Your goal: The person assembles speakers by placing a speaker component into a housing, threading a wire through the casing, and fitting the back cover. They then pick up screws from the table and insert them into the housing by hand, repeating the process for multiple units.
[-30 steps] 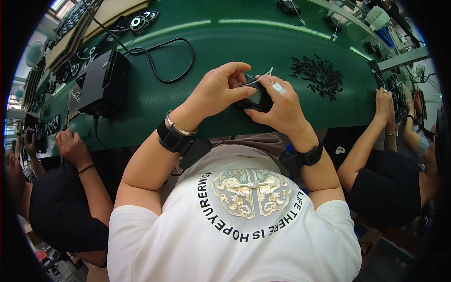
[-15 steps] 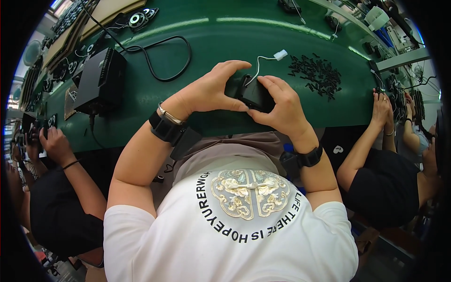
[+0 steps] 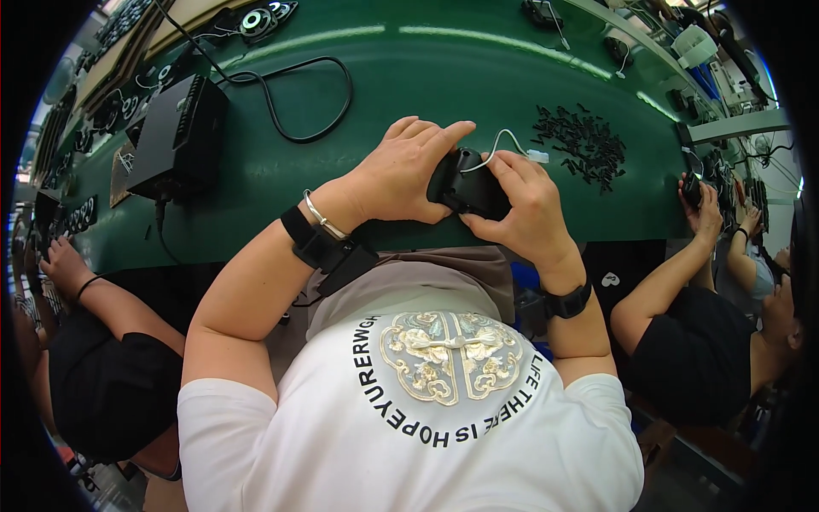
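Note:
A small black plastic housing [image 3: 478,194] is held between my two hands above the green table, close to its near edge. My left hand [image 3: 394,175] closes on its left side, with the thumb low and the fingers along the upper left. My right hand [image 3: 527,198] grips the right side, fingers on top and thumb at the lower edge. From the top of the housing a thin white cable [image 3: 509,133] loops up and over to a white plug [image 3: 537,156] beside my right fingers. My hands hide much of the housing's sides.
Several small black strips [image 3: 584,145] lie heaped to the right. On the left stands a black box-shaped unit [image 3: 181,141] with a cord; a black cable [image 3: 294,138] loops behind. Speakers [image 3: 258,24] lie far left. Co-workers' hands [image 3: 68,266] show on both sides.
The housing has turned in my hands and shifted slightly right and toward me. Its cable and plug have swung right and down, near my right hand. Both hands still hold it.

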### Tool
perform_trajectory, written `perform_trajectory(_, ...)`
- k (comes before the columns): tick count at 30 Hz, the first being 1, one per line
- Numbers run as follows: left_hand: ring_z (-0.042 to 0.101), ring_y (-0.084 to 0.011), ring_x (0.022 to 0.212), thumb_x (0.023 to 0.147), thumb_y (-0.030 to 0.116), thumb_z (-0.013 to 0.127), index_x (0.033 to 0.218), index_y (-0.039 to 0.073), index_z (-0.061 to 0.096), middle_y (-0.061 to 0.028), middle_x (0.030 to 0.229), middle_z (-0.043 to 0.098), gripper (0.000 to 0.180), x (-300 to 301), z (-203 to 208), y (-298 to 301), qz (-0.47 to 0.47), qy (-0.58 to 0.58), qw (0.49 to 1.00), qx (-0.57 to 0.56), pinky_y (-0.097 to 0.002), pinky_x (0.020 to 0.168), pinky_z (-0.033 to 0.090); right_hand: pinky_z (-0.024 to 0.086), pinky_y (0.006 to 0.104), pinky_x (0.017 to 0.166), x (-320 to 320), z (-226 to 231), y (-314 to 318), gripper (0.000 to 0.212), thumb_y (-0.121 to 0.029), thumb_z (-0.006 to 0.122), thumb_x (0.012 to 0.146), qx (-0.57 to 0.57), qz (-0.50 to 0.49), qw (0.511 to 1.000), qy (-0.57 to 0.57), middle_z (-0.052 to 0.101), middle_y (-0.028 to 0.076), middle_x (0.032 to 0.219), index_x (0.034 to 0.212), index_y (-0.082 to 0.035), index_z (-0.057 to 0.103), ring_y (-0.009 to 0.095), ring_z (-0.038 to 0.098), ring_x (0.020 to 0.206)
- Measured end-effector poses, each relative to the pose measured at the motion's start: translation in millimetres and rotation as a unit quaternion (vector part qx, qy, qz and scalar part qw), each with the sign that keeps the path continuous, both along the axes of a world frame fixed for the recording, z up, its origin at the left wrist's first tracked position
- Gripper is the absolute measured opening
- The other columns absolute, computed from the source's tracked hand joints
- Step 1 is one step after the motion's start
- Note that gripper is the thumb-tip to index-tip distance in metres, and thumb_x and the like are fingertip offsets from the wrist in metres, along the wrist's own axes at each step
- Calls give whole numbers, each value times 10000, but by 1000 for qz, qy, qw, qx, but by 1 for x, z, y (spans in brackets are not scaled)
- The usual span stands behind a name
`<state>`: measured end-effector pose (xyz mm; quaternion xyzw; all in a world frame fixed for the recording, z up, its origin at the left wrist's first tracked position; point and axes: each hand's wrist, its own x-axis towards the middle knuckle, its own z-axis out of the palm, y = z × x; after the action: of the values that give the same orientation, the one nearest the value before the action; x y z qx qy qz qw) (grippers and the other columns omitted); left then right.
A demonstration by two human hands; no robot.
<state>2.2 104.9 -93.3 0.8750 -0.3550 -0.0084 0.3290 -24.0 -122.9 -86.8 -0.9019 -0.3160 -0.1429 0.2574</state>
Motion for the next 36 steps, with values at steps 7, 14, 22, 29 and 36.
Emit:
perform_trajectory(7,526,-343,1139,595,244,795,1442,90,362,-140,1141,587,963,9,-8,-7,-35,-93,994,-32,-459,1113,304,518,426,895,-1,2,1,638,-207,845,575,-8,-16,1000,11,632,204,1140,1127,34,636,370,627,1022)
perform_trajectory(14,525,-354,1124,587,247,799,1441,96,361,-152,1120,580,972,10,-2,-11,-49,-22,998,-19,-484,1130,279,524,418,886,-1,4,0,641,-201,840,582,6,5,1000,18,622,213,1150,1144,28,632,369,628,1018)
perform_trajectory(22,537,-352,1114,581,264,811,1443,97,351,-140,1115,593,991,7,-5,-9,-30,-51,998,-14,-502,1131,278,533,410,842,-2,4,-1,649,-207,837,586,-17,0,999,32,627,186,1115,1164,4,632,359,631,967)
perform_trajectory(29,537,-348,1144,583,226,854,1432,84,353,-143,1137,611,996,13,2,-5,-41,-18,999,-18,-490,1122,300,527,412,818,1,2,-2,651,-246,858,583,6,7,1000,10,619,167,1114,1143,-1,635,352,620,954)
perform_trajectory(36,568,-358,1104,668,150,824,1152,45,569,-164,1189,611,557,-27,23,1,38,-17,999,-12,-420,962,461,512,422,781,-9,-16,7,731,-419,871,585,50,-39,996,-59,604,149,1030,1120,14,625,331,604,878)
